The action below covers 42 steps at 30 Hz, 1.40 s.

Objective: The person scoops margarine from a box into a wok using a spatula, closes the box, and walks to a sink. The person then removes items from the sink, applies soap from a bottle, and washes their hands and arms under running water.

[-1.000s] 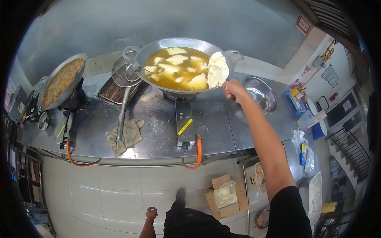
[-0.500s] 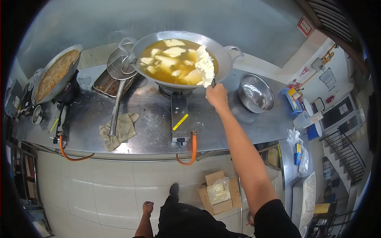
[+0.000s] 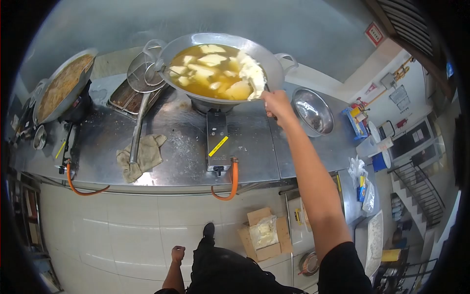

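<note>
My right hand [image 3: 277, 108] is closed around the handle of a tool at the right rim of a large wok [image 3: 274, 68]. A big pale lump [image 3: 251, 73] hides most of the tool and leans at the wok's right side, its lower part near the yellow liquid [image 3: 191, 90]. Several pale chunks [image 3: 211, 60] float in that liquid. Down at my side, over the floor, my left hand [image 3: 178, 253] has its fingers curled, and nothing shows in them.
A second wok [image 3: 66, 88] of brown food stands at the left. Between the woks lie a mesh skimmer [image 3: 142, 76], a tray [image 3: 122, 100] and a cloth [image 3: 147, 158]. A metal bowl [image 3: 313, 111] sits right. An open carton [image 3: 267, 252] rests on the floor.
The pale lump first moved left over the wok, then sank lower against its right side as my right hand stayed on the handle. The whole view has shifted slightly. My left hand stays curled.
</note>
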Each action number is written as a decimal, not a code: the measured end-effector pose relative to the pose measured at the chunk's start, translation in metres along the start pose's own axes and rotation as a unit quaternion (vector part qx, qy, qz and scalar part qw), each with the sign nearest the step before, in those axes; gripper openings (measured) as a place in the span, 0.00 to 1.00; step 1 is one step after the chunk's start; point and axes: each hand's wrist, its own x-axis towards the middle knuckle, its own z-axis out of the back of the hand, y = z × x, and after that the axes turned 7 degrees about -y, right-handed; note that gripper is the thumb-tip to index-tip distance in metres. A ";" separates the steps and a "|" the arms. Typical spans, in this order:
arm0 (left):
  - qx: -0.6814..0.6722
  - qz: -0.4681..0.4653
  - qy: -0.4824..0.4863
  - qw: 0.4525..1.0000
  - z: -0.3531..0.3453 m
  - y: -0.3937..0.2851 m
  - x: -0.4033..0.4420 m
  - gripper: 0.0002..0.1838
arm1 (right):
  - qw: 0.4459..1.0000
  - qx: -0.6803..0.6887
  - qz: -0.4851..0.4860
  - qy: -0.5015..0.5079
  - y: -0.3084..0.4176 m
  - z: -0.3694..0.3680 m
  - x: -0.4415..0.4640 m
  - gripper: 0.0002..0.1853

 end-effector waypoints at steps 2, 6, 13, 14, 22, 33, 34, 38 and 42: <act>-0.001 0.000 -0.002 1.000 -0.003 -0.003 0.004 0.13 | 0.988 -0.123 0.079 -0.052 0.003 -0.003 -0.007 0.15; 0.007 0.001 0.034 0.999 0.000 -0.019 -0.005 0.13 | 0.955 -0.215 0.177 -0.096 0.007 -0.007 -0.015 0.17; -0.017 -0.001 -0.004 1.000 0.007 -0.002 -0.003 0.15 | 0.948 -0.166 0.247 -0.114 0.003 -0.011 0.005 0.17; -0.015 0.002 -0.004 1.000 0.008 0.000 -0.003 0.15 | 0.934 -0.206 0.264 -0.121 0.012 -0.006 0.007 0.17; 0.059 -0.223 0.007 0.973 0.007 -0.050 -0.020 0.12 | 0.920 -0.216 0.287 -0.155 0.005 -0.015 0.011 0.14; 0.000 -0.790 -0.168 0.590 0.046 -0.524 -0.252 0.14 | 0.922 -0.201 0.287 -0.162 -0.024 -0.032 -0.025 0.13; 0.018 -0.805 -0.181 0.564 0.043 -0.548 -0.258 0.16 | 0.927 -0.201 0.279 -0.147 -0.023 -0.031 -0.028 0.13; 0.114 -0.829 -0.241 0.491 0.021 -0.618 -0.246 0.23 | 0.934 -0.199 0.271 -0.121 -0.015 -0.030 -0.032 0.14; 0.238 -0.813 -0.250 0.469 0.007 -0.648 -0.229 0.24 | 0.938 -0.182 0.271 -0.117 -0.013 -0.029 -0.032 0.14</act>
